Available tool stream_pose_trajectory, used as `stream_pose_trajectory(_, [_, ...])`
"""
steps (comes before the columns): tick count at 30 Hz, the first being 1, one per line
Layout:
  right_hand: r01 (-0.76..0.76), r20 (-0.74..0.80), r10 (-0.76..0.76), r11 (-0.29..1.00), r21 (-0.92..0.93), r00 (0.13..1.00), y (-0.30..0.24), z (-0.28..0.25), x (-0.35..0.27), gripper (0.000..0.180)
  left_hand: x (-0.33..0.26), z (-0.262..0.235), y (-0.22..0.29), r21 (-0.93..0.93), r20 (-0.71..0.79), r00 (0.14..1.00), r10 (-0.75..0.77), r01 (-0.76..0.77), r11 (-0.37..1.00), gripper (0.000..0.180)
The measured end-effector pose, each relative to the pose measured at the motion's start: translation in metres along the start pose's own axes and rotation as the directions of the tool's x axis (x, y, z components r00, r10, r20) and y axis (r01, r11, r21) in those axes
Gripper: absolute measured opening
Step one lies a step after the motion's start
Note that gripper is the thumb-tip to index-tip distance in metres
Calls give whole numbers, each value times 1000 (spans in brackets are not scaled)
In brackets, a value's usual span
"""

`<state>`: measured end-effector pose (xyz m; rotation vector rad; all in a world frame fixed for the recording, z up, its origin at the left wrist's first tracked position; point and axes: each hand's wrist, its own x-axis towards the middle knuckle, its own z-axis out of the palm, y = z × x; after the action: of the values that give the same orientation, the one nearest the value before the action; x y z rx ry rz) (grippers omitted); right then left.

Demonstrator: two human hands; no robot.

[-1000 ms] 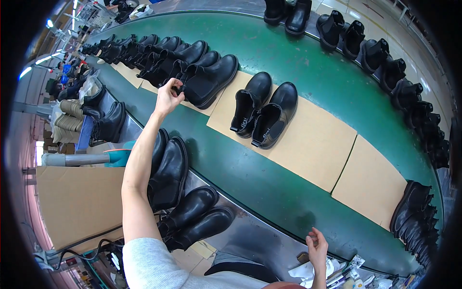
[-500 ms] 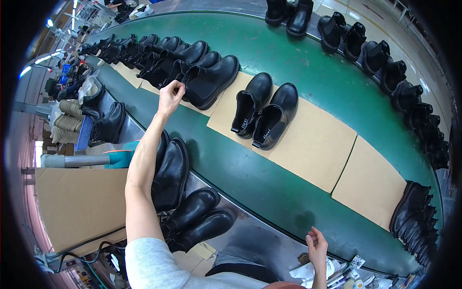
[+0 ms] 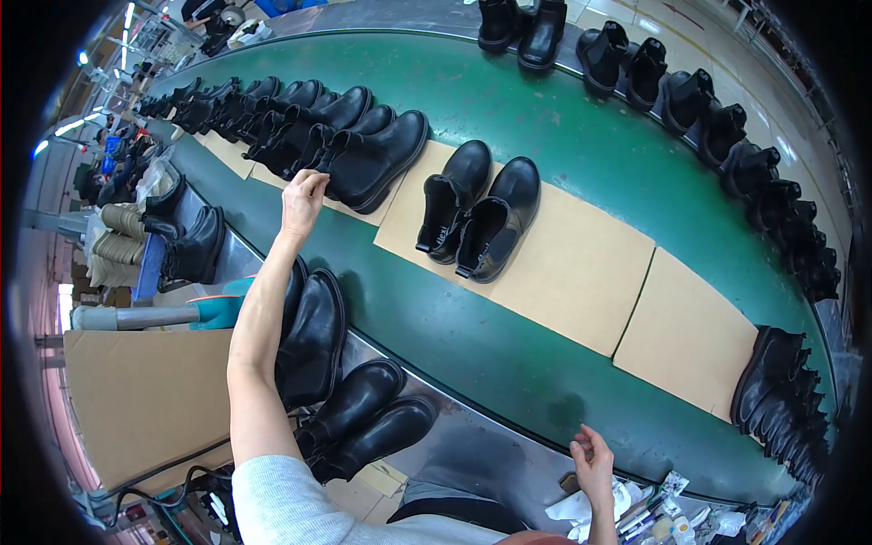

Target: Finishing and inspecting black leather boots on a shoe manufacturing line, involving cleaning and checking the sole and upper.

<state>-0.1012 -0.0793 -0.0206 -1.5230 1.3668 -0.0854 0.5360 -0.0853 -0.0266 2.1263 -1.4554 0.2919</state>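
Note:
My left hand (image 3: 302,198) reaches out over the green conveyor belt (image 3: 509,354) and touches the heel end of a black ankle boot (image 3: 377,162) lying on a brown cardboard sheet; whether it grips the boot is unclear. A pair of black boots (image 3: 480,213) stands on the neighbouring cardboard sheet (image 3: 581,272), to the right of that hand. My right hand (image 3: 592,460) hovers low at the belt's near metal edge, fingers loosely curled, holding nothing I can make out.
Several more black boots crowd the belt's far left (image 3: 263,113), its far rim (image 3: 690,91) and right end (image 3: 781,391). Finished boots (image 3: 350,418) lie beside me under my left arm. A cardboard box (image 3: 145,400) sits left; small tools and rags (image 3: 654,513) lie bottom right.
My left hand has stayed on the boot's heel while the belt's boots have shifted slightly. My right hand has barely moved.

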Motion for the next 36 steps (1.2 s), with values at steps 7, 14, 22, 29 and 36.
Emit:
stream_pose_trajectory(7, [-44, -58, 46, 998, 36, 997, 5, -13, -6, 36, 5, 25, 5, 314, -45, 995, 92, -73, 947, 9])
stream_pose_trajectory(14, [-76, -14, 77, 995, 57, 997, 8, -6, -12, 37, -9, -4, -17, 22, 30, 986, -161, 160, 987, 2])
stream_pose_trajectory(22, [48, -62, -50, 998, -29, 997, 5, -21, -3, 36, 8, -2, 14, -453, 193, 827, -528, 553, 700, 29])
stream_pose_trajectory(29, [-98, -602, -296, 840, -534, 742, 36, -182, 52, 45, -17, -76, 9, -586, 281, 820, -498, 558, 588, 33])
stream_pose_trajectory(36, [-482, -838, -240, 726, -490, 489, 123, -405, 103, 96, -20, -72, 207, -681, 483, 869, -109, 451, 576, 27])
